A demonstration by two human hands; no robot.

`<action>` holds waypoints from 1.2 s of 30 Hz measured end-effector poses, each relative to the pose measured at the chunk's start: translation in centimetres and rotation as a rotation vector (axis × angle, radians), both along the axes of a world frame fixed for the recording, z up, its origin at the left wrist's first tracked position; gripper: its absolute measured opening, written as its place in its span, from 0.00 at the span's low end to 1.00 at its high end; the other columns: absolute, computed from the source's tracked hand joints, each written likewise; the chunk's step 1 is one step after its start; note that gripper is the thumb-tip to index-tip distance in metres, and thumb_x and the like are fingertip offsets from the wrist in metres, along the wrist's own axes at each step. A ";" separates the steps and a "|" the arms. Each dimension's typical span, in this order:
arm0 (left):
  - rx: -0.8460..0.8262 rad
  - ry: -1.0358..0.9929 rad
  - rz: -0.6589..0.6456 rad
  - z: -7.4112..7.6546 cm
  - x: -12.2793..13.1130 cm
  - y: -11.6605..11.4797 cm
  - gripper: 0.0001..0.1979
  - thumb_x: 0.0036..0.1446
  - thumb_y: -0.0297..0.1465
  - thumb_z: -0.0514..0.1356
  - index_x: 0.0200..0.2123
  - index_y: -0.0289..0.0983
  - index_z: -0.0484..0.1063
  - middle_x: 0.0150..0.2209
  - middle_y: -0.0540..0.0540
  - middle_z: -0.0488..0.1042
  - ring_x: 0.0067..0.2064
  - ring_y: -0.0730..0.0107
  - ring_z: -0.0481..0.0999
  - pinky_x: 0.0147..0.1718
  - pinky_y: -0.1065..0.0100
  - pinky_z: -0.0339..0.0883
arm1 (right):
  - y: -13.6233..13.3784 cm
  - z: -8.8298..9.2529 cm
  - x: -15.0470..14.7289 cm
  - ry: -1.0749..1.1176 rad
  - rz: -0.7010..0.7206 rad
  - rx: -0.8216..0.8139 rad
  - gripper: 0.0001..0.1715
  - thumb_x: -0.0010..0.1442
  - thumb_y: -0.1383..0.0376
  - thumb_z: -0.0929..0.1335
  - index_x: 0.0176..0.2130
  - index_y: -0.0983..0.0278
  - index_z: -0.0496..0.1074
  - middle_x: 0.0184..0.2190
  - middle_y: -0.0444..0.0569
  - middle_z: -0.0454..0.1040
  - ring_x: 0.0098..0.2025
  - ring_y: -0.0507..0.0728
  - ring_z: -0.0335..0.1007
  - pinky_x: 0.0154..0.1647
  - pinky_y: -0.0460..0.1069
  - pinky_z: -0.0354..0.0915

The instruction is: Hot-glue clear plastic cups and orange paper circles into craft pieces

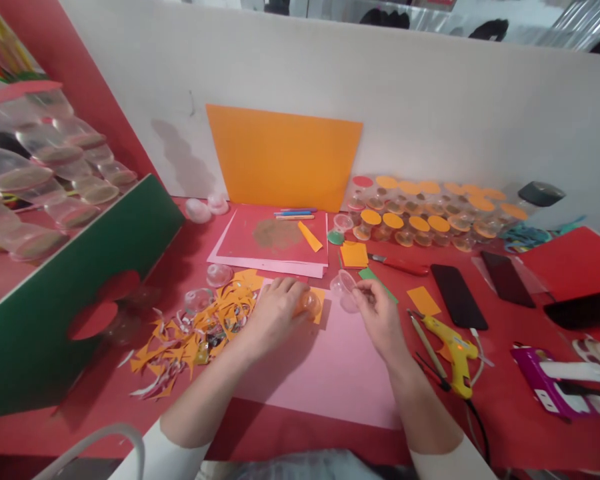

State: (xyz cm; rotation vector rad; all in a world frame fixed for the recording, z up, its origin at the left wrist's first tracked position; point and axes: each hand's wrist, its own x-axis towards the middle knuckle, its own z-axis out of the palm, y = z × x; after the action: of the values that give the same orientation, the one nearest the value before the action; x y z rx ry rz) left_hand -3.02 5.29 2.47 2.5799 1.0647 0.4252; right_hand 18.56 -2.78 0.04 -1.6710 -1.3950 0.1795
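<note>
My left hand (279, 308) is closed round a small clear plastic cup (310, 304), which rests on an orange paper square (322, 316). Under both lies a sheet of pink paper (325, 373). Between thumb and fingers, my right hand (379, 315) grips the rim of a clear plastic cup piece (347, 285), tilted just above the pink sheet. Whether that piece is one cup or two together, I cannot tell. Orange and white paper scraps (190, 347) are heaped to the left of my left hand, with loose clear cups (220, 275) beside them.
Rows of joined cups with orange discs (420, 225) stand at the back right. A yellow glue gun (455, 353), a red-handled knife (400, 265) and a black phone (459, 297) lie to the right. A green board (40, 327) borders the left; an orange sheet (285, 160) leans behind.
</note>
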 end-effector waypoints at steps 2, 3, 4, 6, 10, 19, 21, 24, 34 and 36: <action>-0.035 0.011 -0.041 -0.3 1.0 -0.3 0.14 0.55 0.26 0.65 0.46 0.37 0.73 0.43 0.41 0.77 0.47 0.51 0.76 0.48 0.51 0.72 | -0.4 0.1 0.6 -0.004 -0.033 0.003 0.09 0.69 0.59 0.63 0.38 0.59 0.69 0.29 0.46 0.76 0.29 0.56 0.74 0.30 0.48 0.70; -0.053 0.004 -0.064 -0.6 1.4 -0.6 0.14 0.54 0.26 0.65 0.45 0.37 0.73 0.43 0.41 0.77 0.47 0.51 0.76 0.49 0.51 0.72 | -0.5 0.0 0.8 -0.015 -0.045 0.006 0.09 0.69 0.59 0.63 0.38 0.59 0.69 0.30 0.47 0.76 0.30 0.56 0.74 0.31 0.49 0.71; -0.071 -0.013 -0.085 -0.9 1.7 -0.8 0.14 0.53 0.25 0.64 0.45 0.38 0.73 0.43 0.41 0.77 0.47 0.51 0.76 0.49 0.51 0.73 | -0.6 -0.1 1.0 -0.032 -0.055 0.009 0.09 0.69 0.59 0.63 0.37 0.59 0.69 0.31 0.48 0.76 0.31 0.57 0.75 0.32 0.50 0.71; -0.105 -0.085 -0.112 -1.6 2.2 -1.4 0.15 0.51 0.23 0.62 0.44 0.38 0.72 0.44 0.41 0.76 0.47 0.54 0.76 0.49 0.52 0.73 | -0.7 -0.5 1.3 -0.078 -0.061 0.008 0.11 0.69 0.58 0.63 0.36 0.59 0.69 0.33 0.50 0.76 0.33 0.59 0.75 0.36 0.52 0.72; -0.190 -0.313 -0.071 -2.3 2.1 -2.1 0.18 0.49 0.23 0.59 0.46 0.39 0.69 0.44 0.43 0.73 0.45 0.59 0.76 0.46 0.57 0.75 | -0.4 -1.7 1.2 -0.177 -0.044 -0.037 0.14 0.70 0.59 0.61 0.35 0.58 0.71 0.35 0.52 0.75 0.37 0.61 0.73 0.39 0.54 0.71; -0.510 -0.789 0.218 -2.0 1.0 -0.2 0.18 0.49 0.36 0.66 0.42 0.38 0.68 0.52 0.39 0.73 0.46 0.61 0.76 0.45 0.60 0.73 | -1.6 -0.2 2.4 -0.291 -0.058 0.026 0.13 0.70 0.61 0.64 0.49 0.61 0.74 0.45 0.57 0.77 0.44 0.62 0.76 0.44 0.56 0.74; -0.614 -0.839 0.283 -2.1 0.9 0.1 0.20 0.46 0.38 0.69 0.41 0.38 0.68 0.48 0.42 0.75 0.40 0.65 0.76 0.41 0.63 0.72 | -3.3 1.4 3.5 -0.342 -0.147 0.081 0.12 0.69 0.62 0.65 0.50 0.60 0.73 0.44 0.55 0.77 0.39 0.59 0.77 0.41 0.54 0.75; -0.690 -0.934 0.325 -2.1 0.9 0.1 0.24 0.44 0.42 0.73 0.39 0.39 0.68 0.38 0.48 0.75 0.36 0.67 0.76 0.36 0.66 0.72 | -6.6 2.9 4.9 -0.414 -0.221 0.064 0.10 0.70 0.62 0.66 0.49 0.60 0.74 0.41 0.52 0.78 0.34 0.57 0.76 0.37 0.52 0.74; -0.774 -1.073 0.342 -2.6 1.4 0.2 0.29 0.40 0.43 0.77 0.42 0.39 0.70 0.46 0.46 0.76 0.42 0.66 0.77 0.38 0.66 0.75 | -14.9 0.0 9.5 -0.564 -0.421 -0.102 0.22 0.73 0.50 0.60 0.46 0.62 0.74 0.37 0.54 0.80 0.37 0.61 0.78 0.39 0.53 0.72; -0.826 -1.066 0.338 -2.7 1.6 0.2 0.30 0.39 0.43 0.77 0.42 0.39 0.70 0.40 0.48 0.76 0.38 0.66 0.77 0.36 0.66 0.75 | -15.2 -0.3 10.6 -0.549 -0.466 -0.157 0.25 0.72 0.47 0.59 0.44 0.62 0.74 0.36 0.55 0.80 0.38 0.62 0.78 0.40 0.55 0.72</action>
State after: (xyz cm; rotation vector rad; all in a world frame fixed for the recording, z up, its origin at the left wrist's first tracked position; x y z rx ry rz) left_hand -1.43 5.45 -0.26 1.1508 0.9300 1.0110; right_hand 29.13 -17.95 -0.23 -2.2353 -1.3452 -0.4802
